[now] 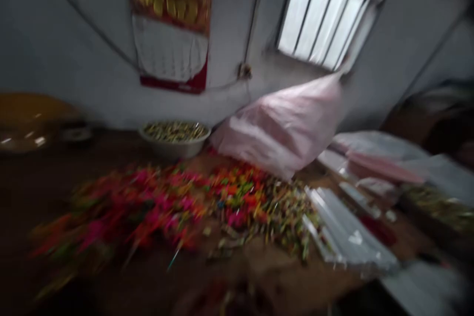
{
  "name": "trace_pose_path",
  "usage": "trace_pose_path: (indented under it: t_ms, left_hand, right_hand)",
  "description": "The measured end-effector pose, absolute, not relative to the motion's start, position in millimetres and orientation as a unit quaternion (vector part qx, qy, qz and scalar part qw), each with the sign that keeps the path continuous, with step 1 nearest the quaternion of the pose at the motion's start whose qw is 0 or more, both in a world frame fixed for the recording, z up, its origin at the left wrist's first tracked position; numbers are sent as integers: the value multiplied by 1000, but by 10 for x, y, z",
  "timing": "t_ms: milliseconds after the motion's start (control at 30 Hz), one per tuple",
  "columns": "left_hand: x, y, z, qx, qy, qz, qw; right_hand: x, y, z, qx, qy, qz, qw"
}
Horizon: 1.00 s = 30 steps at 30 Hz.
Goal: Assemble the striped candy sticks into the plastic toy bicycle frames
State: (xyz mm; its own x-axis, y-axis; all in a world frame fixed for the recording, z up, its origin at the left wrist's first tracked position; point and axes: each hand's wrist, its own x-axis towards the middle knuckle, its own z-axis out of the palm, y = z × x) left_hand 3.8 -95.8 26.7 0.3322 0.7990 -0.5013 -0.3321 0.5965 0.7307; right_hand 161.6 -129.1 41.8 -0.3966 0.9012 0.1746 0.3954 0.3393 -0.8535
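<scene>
Neither of my hands can be made out in this dark, motion-smeared view. A wide heap of pink, red and orange pieces covers the left and middle of the brown table. Beside it, to the right, lies a pile of small greenish-brown pieces. Long pale, shiny strips rest to the right of that pile. At the bottom edge is a dark reddish blur that I cannot identify.
Against the wall stand a white bowl full of small pieces and a tied pinkish plastic bag. A yellowish round object is at far left. Plastic packets lie at right, near a box of greenish pieces.
</scene>
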Motion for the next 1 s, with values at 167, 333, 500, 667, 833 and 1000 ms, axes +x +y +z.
trace_pose_path:
  t_ms: [167,333,500,667,833,1000]
  left_hand:
    - [-242,-1191,-162,257,480,254,800]
    - [-203,-1153,-259,316,412,234,822]
    - [-169,-1130,-238,329,405,243,818]
    - [-167,-1150,-246,330,401,247,818]
    - [-153,-1193,-217,333,406,246,814]
    - [-139,-1238,-208,329,434,235,805]
  right_hand:
    - [1717,-1239,-314,-511,-638,468,335]
    - [1742,-1211,-377,-478,-638,517,312]
    - [1787,-1193,-353,-499,-632,499,320]
    - [1827,-1215,-347,-482,-639,509,316]
    - [1808,-1248,-357,-460,-640,526,320]
    - [1836,-1248,-391,-447,-649,534,308]
